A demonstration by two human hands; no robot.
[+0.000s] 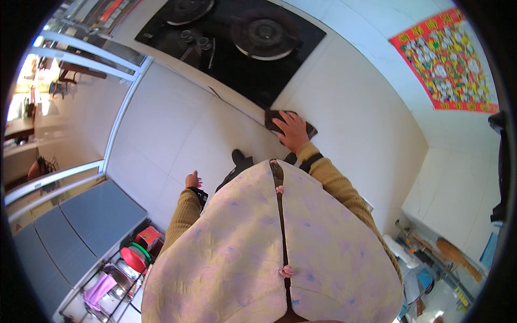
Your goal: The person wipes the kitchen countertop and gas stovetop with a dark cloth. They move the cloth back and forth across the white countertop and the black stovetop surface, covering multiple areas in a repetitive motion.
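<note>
My right hand (pixel 294 129) presses a dark brown cloth (pixel 274 118) against the front edge of the pale countertop (pixel 355 117). The fingers are spread over the cloth, which shows on both sides of them. Just beyond the cloth lies the near corner of a black glass gas hob (pixel 262 80). My left hand (pixel 194 180) hangs low at my side above the tiled floor, with the thumb held apart and nothing visible in it.
Two burners sit on the hob, the nearer one a round burner (pixel 264 34). A red patterned poster (pixel 448 64) is on the wall. Tools, including a wooden-handled brush (pixel 456 256), stand at lower right. A wire rack (pixel 117 298) and a sliding-door frame (pixel 125 105) are on the left.
</note>
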